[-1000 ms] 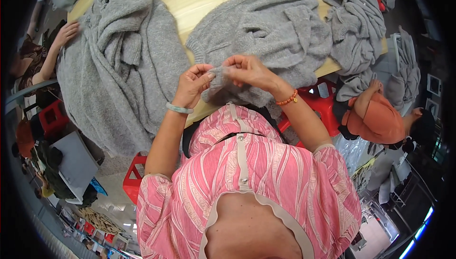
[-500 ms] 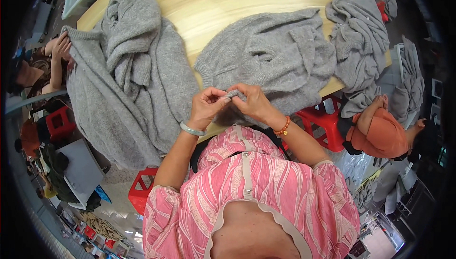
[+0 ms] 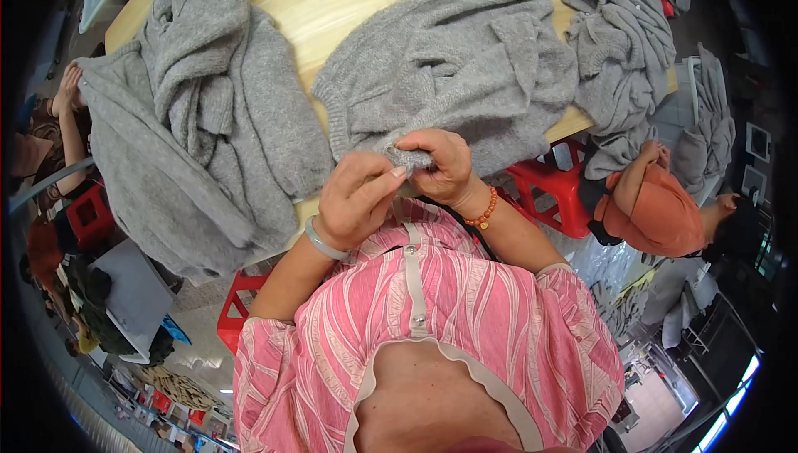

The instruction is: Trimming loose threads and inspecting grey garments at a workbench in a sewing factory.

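Observation:
A grey knit sweater (image 3: 465, 79) lies bunched on the wooden table in front of me. Close to my body, its near edge is lifted and pinched between both hands. My left hand (image 3: 357, 195), with a pale bangle at the wrist, holds the knit between thumb and fingers. My right hand (image 3: 440, 166), wearing an orange bead bracelet, grips the same fold from the other side, thumb on top. The fingertips nearly meet, and the gathered fabric hides part of them. Whether anything small is in the fold, I cannot tell.
Another grey knit garment (image 3: 191, 137) spreads over the table's left side, its far corner held by a co-worker's hand (image 3: 68, 91). More grey knitwear (image 3: 623, 54) is heaped at right. A red stool (image 3: 553, 191) and a person in orange (image 3: 657, 212) are beyond the table's right edge.
The view has shifted, so the table and garments sit slightly higher and further left. My hands have come closer to my body, and more of the sweater's edge is gathered between them.

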A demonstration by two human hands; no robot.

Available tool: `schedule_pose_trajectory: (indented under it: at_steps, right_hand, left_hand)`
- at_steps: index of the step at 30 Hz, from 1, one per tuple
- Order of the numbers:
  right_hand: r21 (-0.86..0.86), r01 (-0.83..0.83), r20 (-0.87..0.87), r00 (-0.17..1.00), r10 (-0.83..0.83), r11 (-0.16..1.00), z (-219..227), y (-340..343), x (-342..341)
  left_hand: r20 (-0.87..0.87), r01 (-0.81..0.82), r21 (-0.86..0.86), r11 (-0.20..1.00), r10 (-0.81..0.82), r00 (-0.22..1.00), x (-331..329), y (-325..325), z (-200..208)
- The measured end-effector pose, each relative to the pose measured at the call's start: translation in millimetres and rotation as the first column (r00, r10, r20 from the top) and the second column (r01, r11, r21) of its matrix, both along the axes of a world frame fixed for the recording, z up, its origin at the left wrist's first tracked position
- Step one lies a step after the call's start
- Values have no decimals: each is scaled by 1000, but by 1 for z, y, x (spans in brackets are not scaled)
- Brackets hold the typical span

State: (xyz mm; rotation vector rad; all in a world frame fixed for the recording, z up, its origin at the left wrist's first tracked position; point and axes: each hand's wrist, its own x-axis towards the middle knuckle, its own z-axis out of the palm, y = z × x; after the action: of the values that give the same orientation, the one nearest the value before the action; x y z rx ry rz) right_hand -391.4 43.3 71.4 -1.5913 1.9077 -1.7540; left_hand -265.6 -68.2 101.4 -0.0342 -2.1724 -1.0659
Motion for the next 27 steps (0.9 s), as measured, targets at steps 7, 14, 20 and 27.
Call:
schedule_pose_trajectory:
  at_steps: [7,14,20,27]
  right_hand:
    - [6,56,-1,998,-56,998,-1,8,4]
    - [50,50,46,998,-52,998,2,12,6]
    - [98,-8,43,999,4,995,14,7,3]
    - [424,35,350,915,-200,905,67,6,1]
  left_hand:
    - [-45,3,-122,993,-9,999,4,2,-4]
    - [104,-162,60,985,155,982,1,4,6]
    - [142,-109,109,988,93,986,4,-7,0]
    - [309,-281,514,810,131,942,12,-14,-10]
